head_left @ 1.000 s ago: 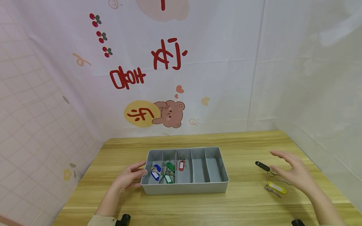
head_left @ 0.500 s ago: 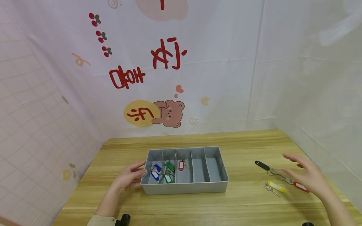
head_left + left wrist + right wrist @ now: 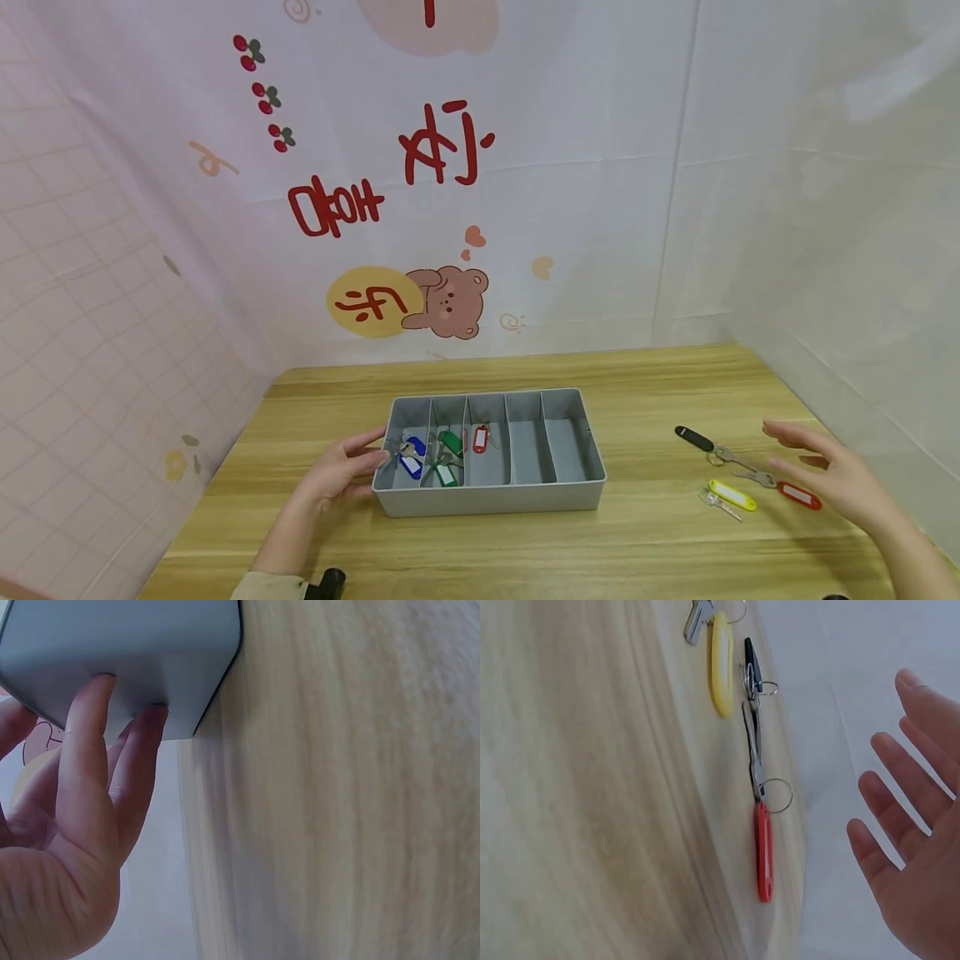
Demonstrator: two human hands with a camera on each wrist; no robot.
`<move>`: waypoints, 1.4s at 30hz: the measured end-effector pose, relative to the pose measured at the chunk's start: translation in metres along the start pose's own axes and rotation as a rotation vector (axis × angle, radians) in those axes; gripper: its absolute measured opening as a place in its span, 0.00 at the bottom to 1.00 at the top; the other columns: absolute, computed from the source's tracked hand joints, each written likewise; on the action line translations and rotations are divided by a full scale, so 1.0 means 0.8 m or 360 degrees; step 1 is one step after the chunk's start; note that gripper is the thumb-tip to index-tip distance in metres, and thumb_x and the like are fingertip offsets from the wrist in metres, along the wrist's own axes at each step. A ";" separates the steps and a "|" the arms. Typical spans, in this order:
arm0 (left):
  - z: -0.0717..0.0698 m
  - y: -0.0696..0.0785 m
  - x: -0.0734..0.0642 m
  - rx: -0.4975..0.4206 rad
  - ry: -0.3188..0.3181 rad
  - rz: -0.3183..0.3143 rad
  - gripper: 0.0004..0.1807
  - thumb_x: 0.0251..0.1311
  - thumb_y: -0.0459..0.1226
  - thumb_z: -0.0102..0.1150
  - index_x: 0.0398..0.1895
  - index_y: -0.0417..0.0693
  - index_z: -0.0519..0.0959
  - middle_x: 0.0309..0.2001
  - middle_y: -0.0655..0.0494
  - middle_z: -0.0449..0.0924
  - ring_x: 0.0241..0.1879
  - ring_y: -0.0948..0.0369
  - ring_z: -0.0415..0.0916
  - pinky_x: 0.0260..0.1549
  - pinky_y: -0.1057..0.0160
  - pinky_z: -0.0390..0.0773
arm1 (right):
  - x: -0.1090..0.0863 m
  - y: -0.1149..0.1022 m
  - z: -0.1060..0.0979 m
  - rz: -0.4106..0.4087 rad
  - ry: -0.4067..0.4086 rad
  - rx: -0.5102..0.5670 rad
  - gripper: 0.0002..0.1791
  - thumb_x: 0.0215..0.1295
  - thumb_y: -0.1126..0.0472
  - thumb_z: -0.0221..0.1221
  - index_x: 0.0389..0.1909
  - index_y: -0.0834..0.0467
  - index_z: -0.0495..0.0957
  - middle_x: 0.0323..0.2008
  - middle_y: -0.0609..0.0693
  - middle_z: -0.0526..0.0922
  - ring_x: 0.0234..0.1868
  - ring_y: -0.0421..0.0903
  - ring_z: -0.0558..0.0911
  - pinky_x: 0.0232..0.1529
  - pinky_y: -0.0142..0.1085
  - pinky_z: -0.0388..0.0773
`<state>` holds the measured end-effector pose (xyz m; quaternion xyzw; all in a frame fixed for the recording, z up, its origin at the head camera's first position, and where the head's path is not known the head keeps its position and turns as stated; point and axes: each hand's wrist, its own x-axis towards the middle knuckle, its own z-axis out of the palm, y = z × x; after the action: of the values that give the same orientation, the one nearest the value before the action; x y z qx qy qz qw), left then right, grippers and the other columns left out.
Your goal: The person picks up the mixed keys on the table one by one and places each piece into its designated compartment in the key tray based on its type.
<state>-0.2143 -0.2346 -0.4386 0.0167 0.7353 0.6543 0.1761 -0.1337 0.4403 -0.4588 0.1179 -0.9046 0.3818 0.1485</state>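
Note:
My left hand is at the left end of a grey divided organizer box. In the left wrist view, its fairly straight fingers touch the outer end wall, with another fingertip right at the rim. My right hand hovers over the right side of the table, holding nothing, its fingers spread apart in the right wrist view. Closest to it lies a key with a red tag. A black-tagged key and a yellow-tagged key lie to its left.
Inside the box, blue key tags sit in the leftmost compartment, green key tags in the second and a red key tag in the third. A white printed cloth hangs behind the wooden table.
My right hand has drawn back to the right, uncovering the red-tagged key beneath it. The left hand and the box have stayed in place.

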 end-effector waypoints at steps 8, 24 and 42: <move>0.000 0.000 -0.001 -0.0001 0.0007 -0.0002 0.40 0.65 0.37 0.63 0.76 0.36 0.55 0.63 0.29 0.68 0.52 0.44 0.79 0.40 0.52 0.85 | -0.007 0.015 -0.001 0.0039 -0.0095 0.0060 0.28 0.63 0.69 0.65 0.65 0.62 0.72 0.56 0.24 0.74 0.52 0.21 0.70 0.43 0.18 0.71; 0.000 0.000 0.000 -0.0005 0.0003 -0.0002 0.40 0.65 0.37 0.63 0.76 0.36 0.55 0.63 0.28 0.67 0.51 0.45 0.80 0.39 0.54 0.85 | -0.018 0.037 -0.002 0.0162 -0.0139 0.0106 0.25 0.63 0.69 0.65 0.61 0.67 0.74 0.51 0.22 0.76 0.48 0.20 0.72 0.37 0.20 0.75; 0.000 0.000 0.000 0.0007 0.0016 0.0005 0.40 0.65 0.36 0.64 0.75 0.36 0.57 0.62 0.27 0.67 0.50 0.45 0.80 0.38 0.54 0.85 | -0.022 0.053 0.001 0.0166 -0.0198 0.0136 0.15 0.63 0.72 0.64 0.51 0.61 0.83 0.46 0.23 0.78 0.40 0.29 0.80 0.35 0.19 0.74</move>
<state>-0.2144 -0.2349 -0.4386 0.0149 0.7376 0.6530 0.1711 -0.1314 0.4706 -0.4938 0.1003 -0.8998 0.4192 0.0667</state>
